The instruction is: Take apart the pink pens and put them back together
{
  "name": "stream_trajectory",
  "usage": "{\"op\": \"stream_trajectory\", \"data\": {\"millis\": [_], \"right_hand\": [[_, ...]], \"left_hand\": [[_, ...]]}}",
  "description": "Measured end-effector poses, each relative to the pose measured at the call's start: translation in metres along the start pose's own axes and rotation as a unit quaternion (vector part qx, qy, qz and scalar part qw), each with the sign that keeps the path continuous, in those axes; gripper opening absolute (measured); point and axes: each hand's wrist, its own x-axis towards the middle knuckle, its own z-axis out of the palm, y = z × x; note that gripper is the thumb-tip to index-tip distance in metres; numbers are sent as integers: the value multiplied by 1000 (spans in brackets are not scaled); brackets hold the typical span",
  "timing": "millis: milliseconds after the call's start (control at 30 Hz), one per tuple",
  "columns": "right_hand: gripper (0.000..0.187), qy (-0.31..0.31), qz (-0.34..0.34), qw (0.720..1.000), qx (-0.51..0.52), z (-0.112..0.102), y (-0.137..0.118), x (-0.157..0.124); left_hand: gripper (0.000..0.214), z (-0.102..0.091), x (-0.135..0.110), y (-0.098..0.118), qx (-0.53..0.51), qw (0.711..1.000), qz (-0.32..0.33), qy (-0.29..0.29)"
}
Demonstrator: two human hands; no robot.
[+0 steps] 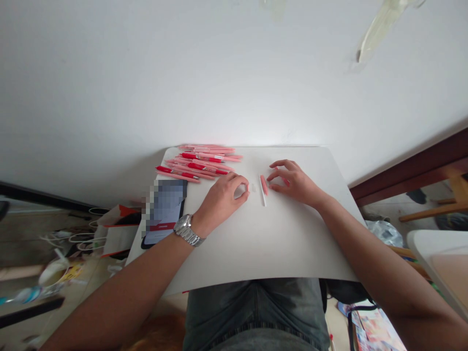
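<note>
My left hand [224, 194], with a metal watch [187, 229] on its wrist, has thumb and index finger curled together near the table's middle. What lies between the fingertips, if anything, is too small to name. A small whitish piece [253, 187] lies just right of them. A slim white tube [263, 191] lies beside a short pink pen barrel [264, 185]. To their right, my right hand [292, 182] is spread, its thumb close to the barrel. Another pink part [286, 182] shows partly beneath its fingers.
Many pink pens, some with red grips [203, 157], are heaped at the table's back left. Below them lies a phone [164, 214]. The white table [263, 243] stands against a wall [234, 87]. A plastic bag [383, 233] is on the right.
</note>
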Motion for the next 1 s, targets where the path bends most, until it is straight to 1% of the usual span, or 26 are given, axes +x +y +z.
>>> {"op": "stream_trajectory", "data": {"millis": [267,433,533,600,800,867,1000], "right_hand": [[16,0,13,999,31,-3,2,-1],[19,51,13,998,19,-6,5,0],[20,71,36,997,-8,-9,7,0],[21,73,62,995,-21,-11,7,0],[26,31,165,985,-32,-19,3,1],[27,14,179,984,-25,-20,1,1],[25,-7,174,984,-20,-19,-3,1]], "left_hand": [[10,-2,0,1,-1,1000,-1,-1],[10,-1,-1,0,-2,1000,3,0],[10,0,-1,-1,-1,1000,2,0],[10,0,-1,-2,-2,1000,0,0],[10,2,-2,-3,-5,1000,9,8],[9,2,-2,-4,-4,1000,10,9],[9,2,-1,-3,-1,1000,10,12]]}}
